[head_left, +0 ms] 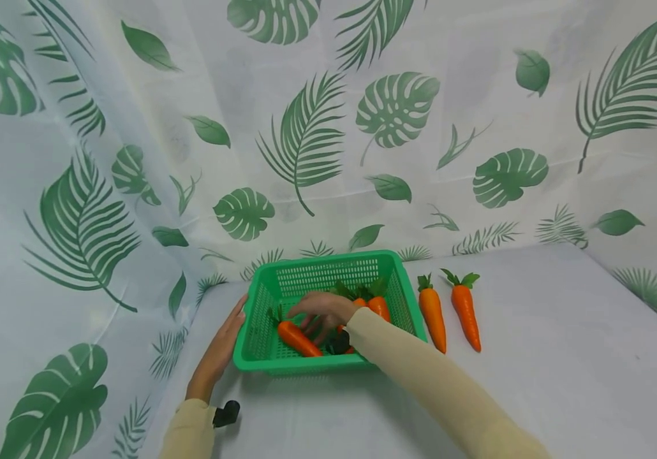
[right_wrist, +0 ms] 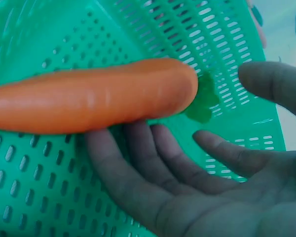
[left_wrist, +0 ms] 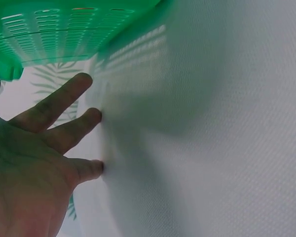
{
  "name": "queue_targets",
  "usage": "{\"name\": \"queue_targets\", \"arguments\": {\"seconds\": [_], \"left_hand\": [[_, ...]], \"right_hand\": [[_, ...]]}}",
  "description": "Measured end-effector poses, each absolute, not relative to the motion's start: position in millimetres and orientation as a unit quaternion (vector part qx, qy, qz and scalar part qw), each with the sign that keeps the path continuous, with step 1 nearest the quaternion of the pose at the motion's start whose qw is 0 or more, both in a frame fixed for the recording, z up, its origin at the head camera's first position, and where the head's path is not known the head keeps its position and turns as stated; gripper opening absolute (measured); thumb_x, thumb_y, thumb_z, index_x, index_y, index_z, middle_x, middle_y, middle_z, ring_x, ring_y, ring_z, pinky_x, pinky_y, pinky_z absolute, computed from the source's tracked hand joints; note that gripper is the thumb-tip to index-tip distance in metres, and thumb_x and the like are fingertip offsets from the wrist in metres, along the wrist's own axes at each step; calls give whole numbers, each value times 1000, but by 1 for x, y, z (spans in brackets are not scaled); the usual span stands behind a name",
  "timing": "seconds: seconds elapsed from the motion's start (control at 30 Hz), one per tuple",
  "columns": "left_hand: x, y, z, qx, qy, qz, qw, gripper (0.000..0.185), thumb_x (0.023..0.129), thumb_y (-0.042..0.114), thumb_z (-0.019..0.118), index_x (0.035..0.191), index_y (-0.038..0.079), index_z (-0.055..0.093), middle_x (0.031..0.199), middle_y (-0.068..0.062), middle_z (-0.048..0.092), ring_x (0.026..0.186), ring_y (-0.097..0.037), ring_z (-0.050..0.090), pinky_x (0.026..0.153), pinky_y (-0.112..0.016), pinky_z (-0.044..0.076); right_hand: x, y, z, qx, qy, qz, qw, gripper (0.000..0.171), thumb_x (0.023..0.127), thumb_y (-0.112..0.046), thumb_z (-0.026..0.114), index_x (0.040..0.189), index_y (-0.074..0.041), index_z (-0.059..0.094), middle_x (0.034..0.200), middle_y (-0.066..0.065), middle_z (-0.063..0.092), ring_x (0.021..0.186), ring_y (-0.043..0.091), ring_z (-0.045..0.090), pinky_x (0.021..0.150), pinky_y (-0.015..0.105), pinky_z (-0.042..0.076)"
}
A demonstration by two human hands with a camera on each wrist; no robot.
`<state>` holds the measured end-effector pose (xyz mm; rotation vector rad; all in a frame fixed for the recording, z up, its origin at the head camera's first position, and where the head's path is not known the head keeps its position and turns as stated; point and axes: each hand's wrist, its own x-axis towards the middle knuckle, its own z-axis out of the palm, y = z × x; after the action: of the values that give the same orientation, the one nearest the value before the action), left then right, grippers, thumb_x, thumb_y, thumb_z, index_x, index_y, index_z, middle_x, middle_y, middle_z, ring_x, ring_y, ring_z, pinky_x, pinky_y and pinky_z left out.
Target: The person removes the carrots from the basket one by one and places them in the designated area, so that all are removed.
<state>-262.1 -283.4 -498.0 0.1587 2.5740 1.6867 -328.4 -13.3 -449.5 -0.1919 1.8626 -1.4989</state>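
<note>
A green slotted basket (head_left: 328,257) stands on the white table. My right hand (head_left: 323,311) reaches into it with its fingers spread and relaxed. In the right wrist view an orange carrot (right_wrist: 89,101) lies on the basket floor (right_wrist: 34,197) right at the tips of my right hand (right_wrist: 187,187), which does not grip it. That carrot (head_left: 298,339) lies at the basket's front left, and another carrot (head_left: 379,307) lies further right. My left hand (head_left: 222,344) rests flat against the basket's left side, fingers straight (left_wrist: 64,96).
Two more carrots (head_left: 433,312) (head_left: 466,309) lie side by side on the table just right of the basket. A leaf-printed curtain (head_left: 305,127) closes off the back and left. The basket's underside (left_wrist: 64,29) shows above my left hand (left_wrist: 34,163).
</note>
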Motion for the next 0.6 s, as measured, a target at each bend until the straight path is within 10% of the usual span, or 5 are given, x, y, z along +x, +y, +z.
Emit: {"name": "queue_targets", "arguments": {"seconds": [0.6], "left_hand": [[-263, -283, -499, 40, 837, 546, 30, 61, 118, 51, 31, 174, 30, 18, 179, 0, 12, 163, -29, 9, 128, -64, 8]], "right_hand": [[-335, -35, -452, -105, 730, -547, 397, 54, 101, -25, 74, 143, 7, 59, 116, 25, 68, 104, 45, 70, 82, 59, 63]]}}
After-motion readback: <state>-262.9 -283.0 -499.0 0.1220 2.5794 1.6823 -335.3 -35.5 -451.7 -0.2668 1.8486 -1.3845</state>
